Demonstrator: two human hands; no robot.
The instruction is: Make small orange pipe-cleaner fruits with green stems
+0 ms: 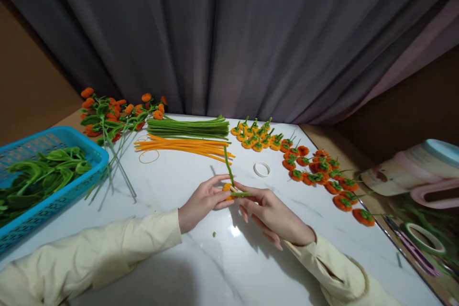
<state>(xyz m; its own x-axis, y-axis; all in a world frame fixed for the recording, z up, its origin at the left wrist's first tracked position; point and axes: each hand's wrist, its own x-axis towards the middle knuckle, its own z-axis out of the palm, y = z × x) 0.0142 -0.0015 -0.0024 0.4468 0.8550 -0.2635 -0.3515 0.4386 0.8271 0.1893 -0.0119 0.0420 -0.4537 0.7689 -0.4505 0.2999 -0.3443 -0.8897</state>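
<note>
My left hand (205, 201) is closed, pinching a small orange pipe-cleaner piece (227, 188) between thumb and fingers. A green pipe cleaner (228, 165) crosses this piece, one end standing up and the other pointing right toward my right fingers. My right hand (274, 213) is closed beside it, with thumb and forefinger at the green end. A thin wooden stick (292, 247) runs under the right palm, its far tip near the orange piece. Part of the grip is hidden by the fingers.
Green pipe cleaners (188, 127) and orange pipe cleaners (182, 146) lie behind my hands. Finished flowers (114, 114) and a blue basket (102, 158) of leaves are left. Yellow-orange pieces (258, 141), orange pieces (319, 167), a white ring (262, 169), tape (425, 238) and a large cup (398, 169) are right.
</note>
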